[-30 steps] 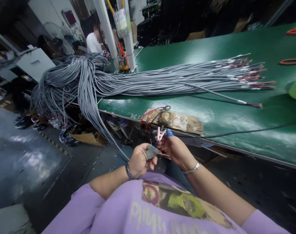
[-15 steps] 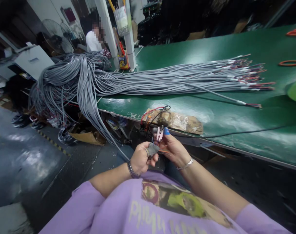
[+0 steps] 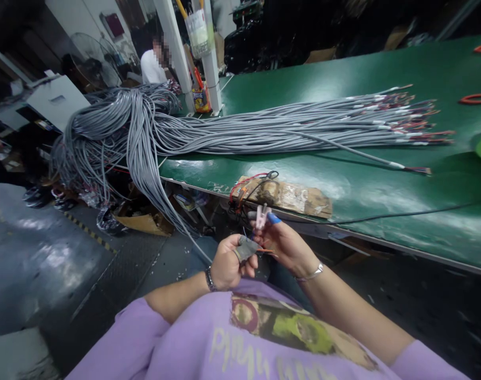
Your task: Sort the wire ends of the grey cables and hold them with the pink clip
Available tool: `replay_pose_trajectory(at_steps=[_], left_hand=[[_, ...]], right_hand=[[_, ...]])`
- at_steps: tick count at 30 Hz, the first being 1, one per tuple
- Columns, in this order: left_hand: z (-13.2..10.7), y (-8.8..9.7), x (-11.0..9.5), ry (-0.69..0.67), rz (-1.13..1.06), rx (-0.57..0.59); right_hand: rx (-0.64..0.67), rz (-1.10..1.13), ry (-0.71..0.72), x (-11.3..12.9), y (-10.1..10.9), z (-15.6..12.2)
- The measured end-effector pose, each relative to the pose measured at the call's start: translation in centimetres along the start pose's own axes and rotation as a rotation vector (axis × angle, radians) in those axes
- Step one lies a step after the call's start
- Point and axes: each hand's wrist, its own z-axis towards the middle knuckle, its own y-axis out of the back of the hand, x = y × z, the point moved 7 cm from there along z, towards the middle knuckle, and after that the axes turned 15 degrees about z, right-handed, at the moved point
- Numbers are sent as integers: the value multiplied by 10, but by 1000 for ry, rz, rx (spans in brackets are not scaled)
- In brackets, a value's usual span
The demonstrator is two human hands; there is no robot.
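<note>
My left hand (image 3: 228,261) is closed around the end of a grey cable (image 3: 199,249), its thumb wearing a dark grey finger cover. Thin orange-red wires (image 3: 267,250) stick out past that thumb toward my right palm. A blue wire shows just above. My right hand (image 3: 286,243), with a blue cover on its thumb, is closed at the fingertips around a pale pink clip (image 3: 261,216). The clip's jaws are too blurred to make out. Behind it, a taped wooden block (image 3: 291,196) with red and black leads lies at the bench edge.
A long bundle of grey cables (image 3: 240,132) with stripped ends runs along the green bench (image 3: 343,184) and hangs over its left side. A post (image 3: 212,79) stands at the back. An open cardboard box (image 3: 145,221) is below. A person (image 3: 153,66) is behind.
My right hand has shifted slightly right and down, its blue-covered thumb now slanting away from the clip. The orange-red wires have moved a little. My left hand keeps its grip.
</note>
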Motion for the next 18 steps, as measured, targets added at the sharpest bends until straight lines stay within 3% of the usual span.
replay_pose_trajectory(at_steps=[9,18], left_hand=[[5,-5,-4,-45,-45,-65],[9,-8,3,11,-75,-67]], right_hand=[[-28,-25,44,3,-2,5],[-42,-18,85,3,4,10]])
